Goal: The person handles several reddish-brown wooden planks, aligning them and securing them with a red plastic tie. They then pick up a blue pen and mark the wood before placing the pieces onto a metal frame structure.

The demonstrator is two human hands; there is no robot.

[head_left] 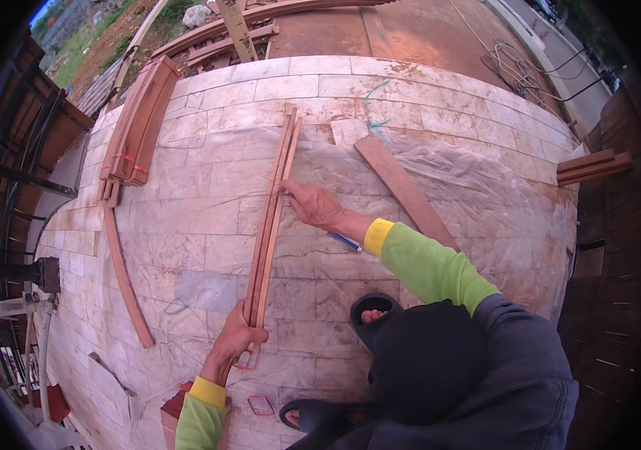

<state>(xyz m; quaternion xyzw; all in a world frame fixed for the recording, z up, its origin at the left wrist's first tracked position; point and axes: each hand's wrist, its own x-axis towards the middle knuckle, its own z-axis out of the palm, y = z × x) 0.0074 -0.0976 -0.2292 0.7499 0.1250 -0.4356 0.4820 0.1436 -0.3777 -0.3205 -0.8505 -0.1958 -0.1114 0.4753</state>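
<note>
Gripping the near end of a bundle of long thin wooden strips, the left hand is closed around it; right hand rests on the strips' right edge about mid-length, fingers pinched narrow on the wood; strips lie flat on the pale stone-tiled floor, running near-to-far; clear plastic sheet spread right of them, a flat plank lying on it; blue pen just beside the right wrist; curved wooden strip and a tied stack of curved pieces well left.
</note>
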